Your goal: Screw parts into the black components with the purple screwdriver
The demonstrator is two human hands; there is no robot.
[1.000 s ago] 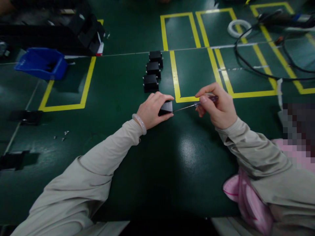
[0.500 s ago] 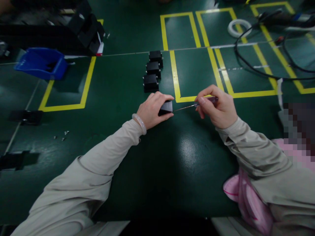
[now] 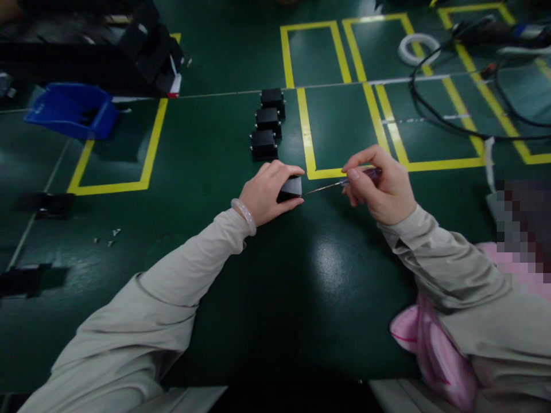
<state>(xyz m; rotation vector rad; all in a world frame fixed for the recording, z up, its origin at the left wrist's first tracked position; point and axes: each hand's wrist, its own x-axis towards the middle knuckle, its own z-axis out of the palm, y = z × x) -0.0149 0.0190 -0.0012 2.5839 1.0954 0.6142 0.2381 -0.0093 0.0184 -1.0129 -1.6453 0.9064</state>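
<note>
My left hand [image 3: 269, 192] grips a small black block [image 3: 291, 188] on the green table, thumb and fingers on opposite sides of it. Part of the block is hidden under the palm. In my right hand [image 3: 383, 183] is a screwdriver [image 3: 364, 175], pinched by its handle between thumb and fingers. Its thin shaft points left, and the tip meets the block's right side near my left thumb. Just beyond my left hand, three similar black blocks [image 3: 263, 143] stand in a row, with small silver screws showing at their sides.
Several loose screws [image 3: 115, 232] lie at the left. A blue bin [image 3: 71, 112] sits behind them, near a dark rack [image 3: 86, 63]. At the far right are a white tape roll [image 3: 419, 49] and a looped black cable [image 3: 424, 103]. Pink cloth [image 3: 439, 350] hangs by my right arm.
My right hand's fingers have shifted very slightly around the screwdriver handle. The left hand and the block stay in place.
</note>
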